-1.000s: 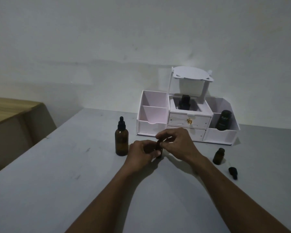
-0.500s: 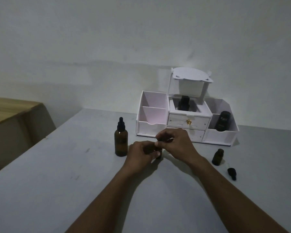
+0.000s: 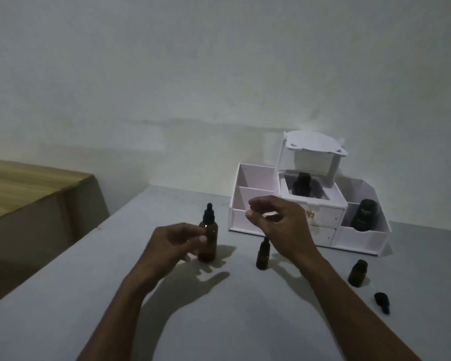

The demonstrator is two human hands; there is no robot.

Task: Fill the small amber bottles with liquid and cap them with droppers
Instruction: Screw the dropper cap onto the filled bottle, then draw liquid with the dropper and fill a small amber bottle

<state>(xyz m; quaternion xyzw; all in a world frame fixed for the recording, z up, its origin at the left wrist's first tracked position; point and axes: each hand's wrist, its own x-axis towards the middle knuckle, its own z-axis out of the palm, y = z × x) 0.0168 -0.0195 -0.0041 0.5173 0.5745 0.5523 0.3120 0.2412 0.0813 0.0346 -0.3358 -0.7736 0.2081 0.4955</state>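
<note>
A: Status, biggest item down?

B: Grey table (image 3: 63,308). White organiser (image 3: 362,238) at its back, two dark containers in it (not the small amber kind, as far as I can tell). Left hand (image 3: 172,243) loosely curled and holding nothing, fingertips just beside the large amber dropper bottle (image 3: 207,238); contact unclear. Right hand (image 3: 279,222) raised, thumb and forefinger curved, grasping nothing.

A: Progress?

B: Judged about halfway. The capped amber bottle (image 3: 262,256) stands upright on the table below the right hand, black dropper on. The open amber bottle (image 3: 357,272) stands well off to the right with a bare neck. Its loose dropper (image 3: 382,303) lies on its side just beside it.

A: Fill levels?

B: Unreadable: dark glass, dim light. Remaining: fill the open one if needed, then fit its dropper.
</note>
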